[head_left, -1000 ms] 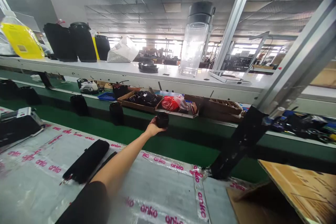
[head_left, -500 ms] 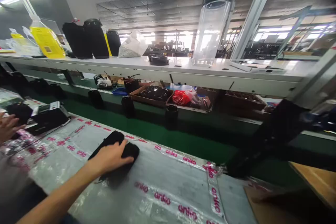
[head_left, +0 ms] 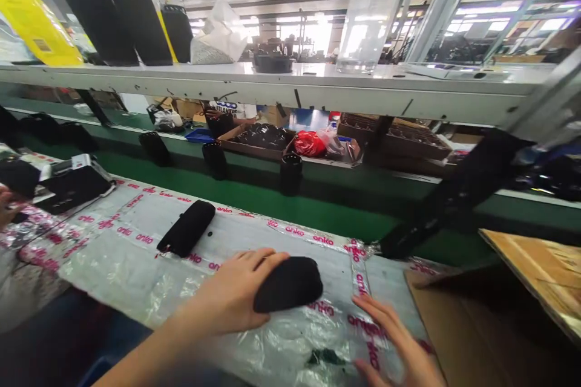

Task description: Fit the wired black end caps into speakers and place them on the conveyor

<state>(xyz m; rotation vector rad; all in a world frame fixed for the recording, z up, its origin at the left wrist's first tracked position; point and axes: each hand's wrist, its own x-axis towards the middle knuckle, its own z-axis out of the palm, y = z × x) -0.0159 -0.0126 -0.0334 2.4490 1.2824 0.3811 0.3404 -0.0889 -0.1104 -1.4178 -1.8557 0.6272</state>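
Observation:
My left hand is wrapped round a black cloth-covered cylinder, held low over the plastic-covered bench. The cylinder's rounded end points right, and its near end is hidden by my palm. My right hand is at the lower right, fingers apart, with nothing in it; a gap separates it from the cylinder. A second black cylinder lies on the bench to the left, with a small bit of red at its lower end.
A green conveyor belt behind the bench carries several black cylinders. Above it runs a white shelf with a clear bottle. An open cardboard box stands at right. A co-worker's hand shows at far left.
My left hand has taken one black cylinder from beside the other and moved it right. My right hand has come into view. The camera view has tilted down.

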